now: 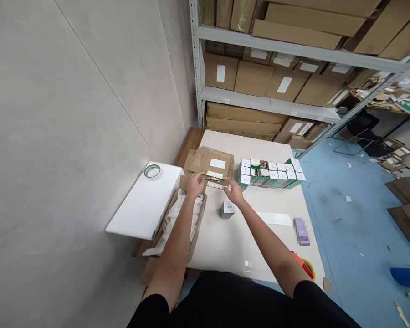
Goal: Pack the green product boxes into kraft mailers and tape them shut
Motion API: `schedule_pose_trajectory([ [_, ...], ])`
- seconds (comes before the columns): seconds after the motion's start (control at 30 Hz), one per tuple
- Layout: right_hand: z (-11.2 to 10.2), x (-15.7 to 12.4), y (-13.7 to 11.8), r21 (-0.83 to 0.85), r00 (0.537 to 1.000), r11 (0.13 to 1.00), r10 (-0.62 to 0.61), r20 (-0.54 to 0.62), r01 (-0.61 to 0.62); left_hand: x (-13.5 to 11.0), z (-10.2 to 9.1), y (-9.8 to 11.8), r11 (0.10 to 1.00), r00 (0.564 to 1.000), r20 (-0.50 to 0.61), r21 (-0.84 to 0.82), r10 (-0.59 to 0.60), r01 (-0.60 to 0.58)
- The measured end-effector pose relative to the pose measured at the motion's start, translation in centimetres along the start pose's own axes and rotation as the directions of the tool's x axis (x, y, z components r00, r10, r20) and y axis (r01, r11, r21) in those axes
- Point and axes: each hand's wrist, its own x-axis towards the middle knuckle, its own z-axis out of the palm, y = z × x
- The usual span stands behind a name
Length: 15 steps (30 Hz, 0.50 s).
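Between my two hands, above the white table [212,246], is a thin brown-gold flat piece [212,177], seen nearly edge on; its kind is unclear. My left hand [195,184] is closed on its left end. The fingers of my right hand [234,191] pinch its right end. Just beyond lie flat cardboard pieces [225,159] with white labels. A small green box [227,210] with a white top stands below my right hand. Under my left forearm is an open carton [198,223] with white wrapping material [173,217] inside.
Rows of green-and-white boxes [273,175] stand at the back right. A tape roll [152,171] sits on a white panel [140,200] at left. A white strip [274,218], purple item [301,231] and orange tape dispenser [302,265] lie at right. Shelving [269,104] with cartons rises behind.
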Motion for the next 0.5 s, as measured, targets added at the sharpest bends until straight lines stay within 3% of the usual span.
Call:
schedule_pose_trajectory([
  [0.13, 2.2, 5.1, 0.0, -0.099, 0.996, 0.994, 0.062, 0.061, -0.056, 5.9, 1.3, -4.2, 0.972, 0.965, 0.118, 0.009, -0.234, 0.235],
  [0.27, 4.8, 9.2, 1.4, -0.175, 0.979, 0.979, 0.129, 0.159, -0.101, 10.3, 3.2, -7.9, 0.908, 0.900, 0.123, 0.063, -0.419, 0.414],
  [0.5, 10.1, 15.2, 5.4, -0.329, 0.909, 0.941, 0.201, 0.364, -0.077, 16.8, 6.2, -13.0, 0.869, 0.868, 0.127, 0.202, -0.480, 0.451],
])
